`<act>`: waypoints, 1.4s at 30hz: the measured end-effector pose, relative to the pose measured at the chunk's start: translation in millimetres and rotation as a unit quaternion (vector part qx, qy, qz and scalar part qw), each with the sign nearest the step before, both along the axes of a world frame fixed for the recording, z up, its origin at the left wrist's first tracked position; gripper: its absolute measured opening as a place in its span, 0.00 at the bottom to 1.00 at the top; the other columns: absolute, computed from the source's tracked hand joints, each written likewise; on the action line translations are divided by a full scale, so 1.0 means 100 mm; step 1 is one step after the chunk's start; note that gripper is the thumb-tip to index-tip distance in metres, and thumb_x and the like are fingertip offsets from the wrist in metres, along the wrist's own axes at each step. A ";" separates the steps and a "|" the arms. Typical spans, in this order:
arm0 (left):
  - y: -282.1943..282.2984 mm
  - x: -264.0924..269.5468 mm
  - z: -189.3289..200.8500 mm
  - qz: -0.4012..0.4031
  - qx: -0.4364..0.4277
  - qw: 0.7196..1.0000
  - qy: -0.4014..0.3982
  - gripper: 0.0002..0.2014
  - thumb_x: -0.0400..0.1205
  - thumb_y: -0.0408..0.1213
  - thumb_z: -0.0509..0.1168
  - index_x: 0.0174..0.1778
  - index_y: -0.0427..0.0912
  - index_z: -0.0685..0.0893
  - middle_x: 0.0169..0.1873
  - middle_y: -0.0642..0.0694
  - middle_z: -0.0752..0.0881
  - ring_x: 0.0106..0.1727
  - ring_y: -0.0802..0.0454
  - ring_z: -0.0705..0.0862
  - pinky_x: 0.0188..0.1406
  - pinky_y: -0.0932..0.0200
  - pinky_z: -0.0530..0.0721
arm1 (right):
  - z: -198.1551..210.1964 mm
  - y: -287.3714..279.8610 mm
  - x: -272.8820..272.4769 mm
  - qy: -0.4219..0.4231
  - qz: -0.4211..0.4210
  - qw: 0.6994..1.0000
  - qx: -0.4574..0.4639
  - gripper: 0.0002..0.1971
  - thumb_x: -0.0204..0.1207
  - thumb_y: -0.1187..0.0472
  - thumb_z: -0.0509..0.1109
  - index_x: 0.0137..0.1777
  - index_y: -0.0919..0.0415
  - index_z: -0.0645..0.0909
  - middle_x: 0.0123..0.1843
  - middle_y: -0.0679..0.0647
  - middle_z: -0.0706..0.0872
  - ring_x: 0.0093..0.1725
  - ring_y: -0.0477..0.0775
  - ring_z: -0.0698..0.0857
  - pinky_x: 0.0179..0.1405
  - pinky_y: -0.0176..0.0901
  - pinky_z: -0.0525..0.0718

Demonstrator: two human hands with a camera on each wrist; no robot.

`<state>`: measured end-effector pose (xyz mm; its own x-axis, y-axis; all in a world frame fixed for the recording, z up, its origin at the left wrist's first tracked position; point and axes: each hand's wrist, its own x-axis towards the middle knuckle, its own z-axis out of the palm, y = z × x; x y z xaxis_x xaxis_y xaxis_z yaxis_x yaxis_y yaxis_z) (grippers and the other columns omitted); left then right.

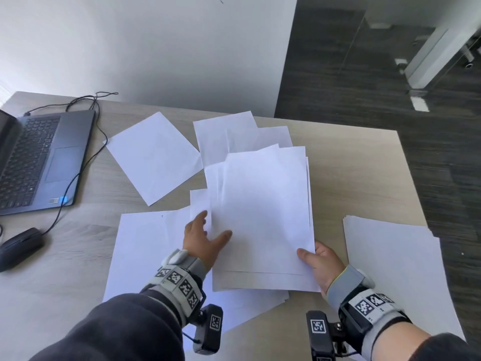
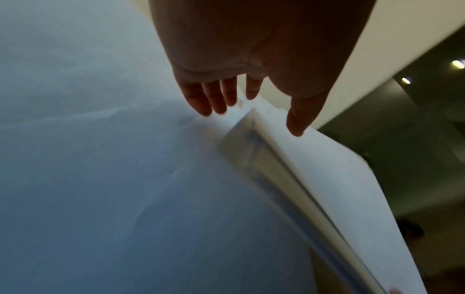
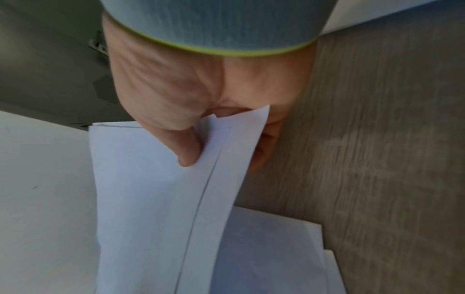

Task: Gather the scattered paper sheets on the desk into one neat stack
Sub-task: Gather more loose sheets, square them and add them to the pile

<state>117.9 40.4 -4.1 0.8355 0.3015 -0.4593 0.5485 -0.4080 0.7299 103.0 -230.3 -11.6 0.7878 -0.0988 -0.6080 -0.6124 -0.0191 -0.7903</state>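
A bundle of several white sheets (image 1: 263,217) is lifted above the desk's middle. My right hand (image 1: 318,261) pinches its near right corner, thumb on top; the right wrist view shows the thumb (image 3: 187,147) pressing the sheets (image 3: 151,199) against the fingers beneath. My left hand (image 1: 205,239) is at the bundle's left edge with straight, spread fingers (image 2: 219,95), thumb on the top sheet. More loose sheets lie flat: one tilted at the back left (image 1: 153,157), two at the back (image 1: 223,134), some under my left hand (image 1: 140,246), and a pile at the right edge (image 1: 395,269).
An open laptop (image 1: 39,160) sits at the desk's left, with a black mouse (image 1: 19,247) and its cable in front of it. The wooden desk (image 1: 359,173) ends at the right over dark floor. A white wall stands behind.
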 end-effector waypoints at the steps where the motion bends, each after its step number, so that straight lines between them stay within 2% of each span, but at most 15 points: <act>1: 0.03 0.02 0.02 0.033 -0.067 0.997 0.026 0.38 0.76 0.52 0.77 0.81 0.49 0.72 0.68 0.46 0.81 0.61 0.48 0.86 0.64 0.45 0.85 | 0.01 0.01 0.01 -0.002 0.000 1.000 0.008 0.10 0.81 0.72 0.67 0.50 0.57 0.85 0.43 0.50 0.93 0.43 0.55 0.90 0.48 0.50 0.88; 4: 0.08 0.01 0.07 0.104 -0.266 0.952 0.108 0.23 0.76 0.48 0.78 0.63 0.42 0.84 0.54 0.41 0.92 0.54 0.41 0.92 0.59 0.41 0.89 | 0.02 0.04 0.05 -0.002 0.003 1.000 0.026 0.10 0.81 0.71 0.67 0.51 0.57 0.86 0.43 0.51 0.93 0.41 0.53 0.91 0.42 0.46 0.88; 7: 0.11 -0.05 0.06 0.106 -0.339 0.924 0.142 0.28 0.66 0.42 0.78 0.62 0.37 0.86 0.53 0.38 0.94 0.55 0.36 0.92 0.52 0.43 0.90 | 0.06 0.11 0.11 -0.007 0.026 0.999 0.037 0.10 0.80 0.72 0.67 0.50 0.58 0.86 0.42 0.50 0.93 0.40 0.51 0.91 0.42 0.47 0.89; 10: 0.18 -0.08 0.02 0.126 -0.324 0.930 0.122 0.28 0.65 0.37 0.77 0.62 0.35 0.86 0.52 0.36 0.94 0.53 0.35 0.92 0.53 0.40 0.90 | 0.06 0.22 0.22 -0.017 0.051 0.998 0.027 0.09 0.81 0.71 0.67 0.47 0.59 0.86 0.40 0.49 0.93 0.41 0.54 0.89 0.47 0.47 0.87; 13: 0.36 -0.05 -0.03 0.176 -0.282 0.938 0.093 0.19 0.75 0.31 0.77 0.62 0.32 0.85 0.50 0.34 0.92 0.49 0.35 0.89 0.62 0.35 0.86 | 0.02 0.33 0.34 -0.054 0.075 0.994 -0.061 0.09 0.82 0.58 0.68 0.43 0.58 0.87 0.38 0.54 0.89 0.42 0.53 0.85 0.48 0.45 0.82; 17: 0.73 -0.02 -0.13 0.229 -0.238 0.941 0.074 0.10 0.82 0.30 0.71 0.58 0.35 0.85 0.51 0.34 0.91 0.53 0.33 0.89 0.67 0.33 0.83 | 0.04 0.42 0.56 -0.098 0.090 0.970 -0.203 0.05 0.79 0.51 0.69 0.44 0.46 0.85 0.46 0.45 0.89 0.46 0.47 0.86 0.45 0.39 0.81; 19: 0.90 0.00 -0.15 0.244 -0.218 0.943 0.068 0.09 0.81 0.30 0.72 0.56 0.37 0.86 0.50 0.34 0.91 0.53 0.33 0.89 0.67 0.34 0.84 | 0.00 0.48 0.72 -0.124 0.117 0.945 -0.278 0.05 0.76 0.51 0.70 0.49 0.46 0.86 0.53 0.44 0.88 0.52 0.48 0.86 0.53 0.41 0.82; 22: 1.07 0.01 -0.17 0.257 -0.202 0.943 0.061 0.08 0.80 0.30 0.73 0.54 0.37 0.87 0.46 0.36 0.91 0.50 0.34 0.89 0.64 0.35 0.85 | -0.10 0.54 0.95 -0.140 0.194 0.895 -0.376 0.17 0.73 0.45 0.71 0.60 0.49 0.84 0.67 0.47 0.83 0.66 0.50 0.81 0.65 0.43 0.77; 24: 1.15 0.01 -0.18 0.265 -0.200 0.941 0.063 0.09 0.78 0.30 0.74 0.53 0.36 0.88 0.46 0.36 0.91 0.50 0.33 0.89 0.64 0.34 0.86 | -0.09 0.62 1.06 -0.121 0.233 0.878 -0.401 0.27 0.71 0.37 0.67 0.68 0.47 0.79 0.78 0.47 0.73 0.77 0.51 0.71 0.74 0.49 0.72; 27: 1.19 -0.01 -0.22 0.265 -0.213 0.938 0.070 0.10 0.72 0.31 0.78 0.48 0.38 0.88 0.45 0.35 0.92 0.49 0.33 0.90 0.64 0.32 0.86 | -0.02 0.74 1.15 -0.068 0.313 0.837 -0.443 0.40 0.72 0.30 0.62 0.82 0.44 0.61 0.87 0.44 0.51 0.86 0.51 0.51 0.81 0.58 0.62; 30: 1.21 -0.03 -0.24 0.263 -0.234 0.933 0.075 0.11 0.70 0.31 0.78 0.48 0.38 0.89 0.45 0.34 0.92 0.50 0.31 0.90 0.63 0.31 0.86 | -0.01 0.89 1.21 -0.034 0.352 0.801 -0.482 0.52 0.67 0.23 0.61 0.85 0.44 0.43 0.88 0.45 0.38 0.87 0.53 0.40 0.81 0.67 0.54; 33: 1.27 -0.03 -0.25 0.260 -0.248 0.930 0.082 0.15 0.67 0.32 0.79 0.49 0.36 0.89 0.45 0.34 0.93 0.49 0.32 0.91 0.63 0.33 0.87 | -0.10 1.01 1.25 0.002 0.366 0.792 -0.489 0.58 0.61 0.19 0.61 0.85 0.43 0.37 0.87 0.45 0.33 0.86 0.54 0.36 0.79 0.74 0.51; 35: 1.27 -0.01 -0.26 0.254 -0.250 0.930 0.087 0.10 0.74 0.28 0.77 0.50 0.35 0.89 0.46 0.33 0.92 0.49 0.32 0.90 0.63 0.33 0.86 | -0.14 1.00 1.25 0.013 0.370 0.784 -0.499 0.59 0.60 0.18 0.61 0.84 0.42 0.37 0.87 0.46 0.33 0.86 0.54 0.35 0.79 0.75 0.50; 40: 1.30 0.00 -0.31 0.248 -0.245 0.933 0.091 0.15 0.66 0.32 0.79 0.48 0.38 0.90 0.45 0.34 0.93 0.50 0.32 0.91 0.62 0.33 0.87 | -0.17 0.97 1.26 0.004 0.357 0.786 -0.504 0.53 0.64 0.21 0.61 0.84 0.39 0.41 0.87 0.43 0.36 0.87 0.53 0.39 0.80 0.72 0.51; 42: 1.32 0.00 -0.32 0.242 -0.242 0.935 0.095 0.13 0.69 0.32 0.79 0.48 0.39 0.90 0.45 0.35 0.93 0.49 0.32 0.92 0.62 0.33 0.87 | -0.17 0.96 1.27 -0.002 0.354 0.791 -0.499 0.51 0.66 0.23 0.62 0.84 0.39 0.43 0.88 0.42 0.37 0.87 0.53 0.41 0.80 0.72 0.52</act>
